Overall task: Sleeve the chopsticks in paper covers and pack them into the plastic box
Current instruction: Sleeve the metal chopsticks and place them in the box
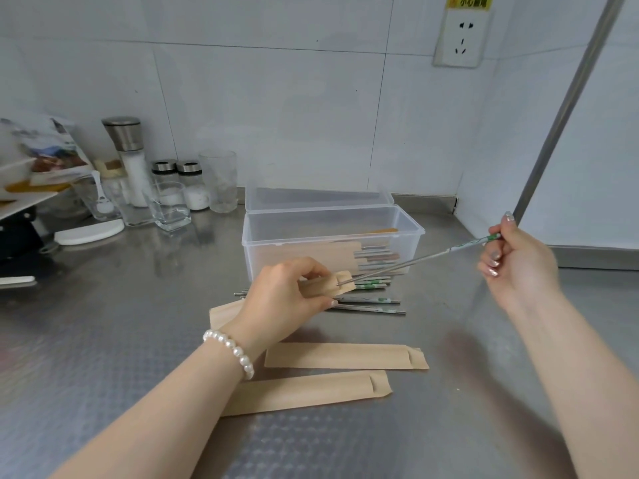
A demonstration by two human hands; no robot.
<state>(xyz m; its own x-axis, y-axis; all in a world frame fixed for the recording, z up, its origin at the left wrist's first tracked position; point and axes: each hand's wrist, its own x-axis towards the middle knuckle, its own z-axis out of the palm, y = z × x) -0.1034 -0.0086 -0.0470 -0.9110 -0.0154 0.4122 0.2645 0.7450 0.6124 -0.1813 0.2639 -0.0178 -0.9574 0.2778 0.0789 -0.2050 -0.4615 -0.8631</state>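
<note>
A slim metal chopstick pair with green-patterned tops [422, 260] is pinched at its top by the right hand [515, 262], tips aimed at eight o'clock into a brown paper sleeve [328, 286], whose mouth is gripped steady by the left hand [290, 299]. The clear plastic box [332, 242] stands open at twelve o'clock on the steel table [138, 305].

Colour-wise it's pretty muted here: the paper covers [345, 356] are all plain kraft tan, no print on them. The chopsticks [366, 300] are silver metal with white ends carrying a little green pattern. The plastic box [332, 233] is clear and frosty. The worktop [121, 340] is grey steel with a fine embossed dot texture, the wall tiles [276, 98] are white, and there's a white pearl bracelet [230, 350].
</note>
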